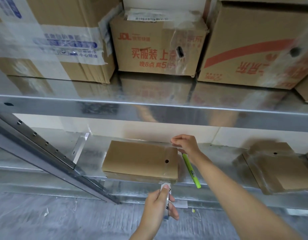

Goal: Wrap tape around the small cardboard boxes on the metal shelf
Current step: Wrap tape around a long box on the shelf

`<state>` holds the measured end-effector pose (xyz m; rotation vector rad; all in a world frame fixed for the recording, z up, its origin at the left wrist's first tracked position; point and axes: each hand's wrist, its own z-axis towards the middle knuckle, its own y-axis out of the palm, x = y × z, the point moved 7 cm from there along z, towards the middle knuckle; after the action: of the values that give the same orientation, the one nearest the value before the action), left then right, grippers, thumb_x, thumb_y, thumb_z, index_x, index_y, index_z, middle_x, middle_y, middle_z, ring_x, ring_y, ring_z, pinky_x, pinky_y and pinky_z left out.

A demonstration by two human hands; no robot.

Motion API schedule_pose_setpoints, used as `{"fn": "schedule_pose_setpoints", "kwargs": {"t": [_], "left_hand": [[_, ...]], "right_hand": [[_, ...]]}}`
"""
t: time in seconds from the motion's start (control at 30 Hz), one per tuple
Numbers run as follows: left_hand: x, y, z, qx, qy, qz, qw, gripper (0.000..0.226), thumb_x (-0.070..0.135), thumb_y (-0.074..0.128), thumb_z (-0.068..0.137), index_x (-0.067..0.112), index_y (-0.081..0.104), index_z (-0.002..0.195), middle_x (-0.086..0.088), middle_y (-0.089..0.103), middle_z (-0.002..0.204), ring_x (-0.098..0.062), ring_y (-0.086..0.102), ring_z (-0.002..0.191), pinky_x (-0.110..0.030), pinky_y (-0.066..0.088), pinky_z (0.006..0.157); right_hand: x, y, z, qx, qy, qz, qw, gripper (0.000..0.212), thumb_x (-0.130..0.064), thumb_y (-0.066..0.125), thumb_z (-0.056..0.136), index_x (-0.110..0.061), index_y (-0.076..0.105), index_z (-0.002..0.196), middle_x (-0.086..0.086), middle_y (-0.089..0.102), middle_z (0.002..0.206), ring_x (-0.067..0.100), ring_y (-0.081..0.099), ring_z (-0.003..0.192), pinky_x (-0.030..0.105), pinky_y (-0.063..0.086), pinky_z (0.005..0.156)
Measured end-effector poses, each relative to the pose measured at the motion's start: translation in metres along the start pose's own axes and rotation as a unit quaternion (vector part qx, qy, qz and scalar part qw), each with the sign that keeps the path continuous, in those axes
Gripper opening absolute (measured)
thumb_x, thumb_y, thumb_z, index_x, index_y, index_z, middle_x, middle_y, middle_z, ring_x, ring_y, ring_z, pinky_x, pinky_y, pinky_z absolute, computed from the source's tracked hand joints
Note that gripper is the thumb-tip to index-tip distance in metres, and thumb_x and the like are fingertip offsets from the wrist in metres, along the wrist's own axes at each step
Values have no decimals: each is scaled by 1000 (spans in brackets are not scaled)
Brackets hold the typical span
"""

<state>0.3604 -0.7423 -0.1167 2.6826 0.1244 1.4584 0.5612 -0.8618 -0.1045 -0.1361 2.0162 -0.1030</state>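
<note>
Upper shelf: large cardboard cartons (156, 47) stand in a row along its back.
Metal shelf (45, 163): the lower level carries the work near its front edge.
Small cardboard box (139, 158): lies flat at the shelf's front edge, long axis left to right, a clear tape strip crossing its right end front to back.
Second small box (271, 167): sits well apart, toward the right end of the shelf.
Right hand (186, 144): at the box's back right corner, fingertips pinching the tape's far end.
Left hand (160, 203): below the front edge, fingers curled around the tape roll (166, 193).
Green knife (191, 170): lies just right of the box.
Key relation: the box lies between the hands; the roll probably passes underneath next.
</note>
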Motion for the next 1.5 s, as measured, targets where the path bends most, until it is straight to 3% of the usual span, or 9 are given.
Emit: {"fn": "schedule_pose_setpoints", "kwargs": {"t": [0.3,0.4,0.53,0.87,1.03,1.13,1.27,1.37,1.5], "left_hand": [[-1,2,-2,6,1,-7,1000,36,34,43,102,2,55,91,-19,65,55,-27,65,49,-21,46,51],[-3,-1,-3,36,27,-15,999,24,35,49,100,28,39,121,-10,72,76,-33,68,52,-27,46,54],[7,-13,-1,53,62,24,996,69,28,55,98,74,15,132,-8,66,96,-37,69,56,-32,52,58],[18,-70,5,23,64,106,992,61,34,61,84,70,40,129,-23,66,95,-37,64,49,-41,57,53],[22,-81,10,16,76,157,984,60,39,59,85,69,38,132,-30,57,84,-34,56,45,-32,53,47],[20,-85,12,2,79,176,981,58,34,60,94,70,36,132,-25,64,81,-35,58,44,-39,57,51],[20,-89,14,-6,82,195,977,56,37,60,94,71,35,131,-18,68,78,-28,59,43,-40,59,54],[19,-88,14,-3,82,206,975,57,40,61,92,72,34,131,-13,69,77,-30,58,41,-41,60,60],[17,-83,15,6,85,205,975,60,39,62,90,72,33,131,-12,69,74,-28,57,39,-38,57,52]], "right_hand": [[1,1,3,6,12,-20,1000,16,-7,72,80,0,72,94,14,73,97,20,66,81,30,39,72],[7,3,7,3,31,-26,999,11,-6,75,77,-2,72,86,12,71,87,16,65,73,22,42,64],[28,5,11,10,114,21,993,8,-3,74,74,-8,69,78,4,64,67,11,57,52,17,45,48],[73,17,0,-24,247,133,959,23,2,52,92,-12,67,81,0,65,56,12,58,54,21,47,52],[75,14,-8,9,209,95,973,23,5,54,88,-9,70,80,10,62,77,20,54,65,28,45,60],[46,-3,-21,86,29,-97,991,15,-9,59,91,-9,72,100,9,70,98,23,63,87,25,44,73],[19,19,-59,-79,-215,-379,897,65,-56,34,97,-16,36,148,-7,32,153,11,24,144,21,16,113],[38,34,-76,-153,-277,-578,752,107,-86,15,76,-15,-5,155,-7,-14,158,8,-18,146,37,-10,120],[39,37,-84,-138,-297,-658,678,116,-92,12,71,-15,-12,153,-3,-22,158,8,-27,143,48,-16,117]]}}
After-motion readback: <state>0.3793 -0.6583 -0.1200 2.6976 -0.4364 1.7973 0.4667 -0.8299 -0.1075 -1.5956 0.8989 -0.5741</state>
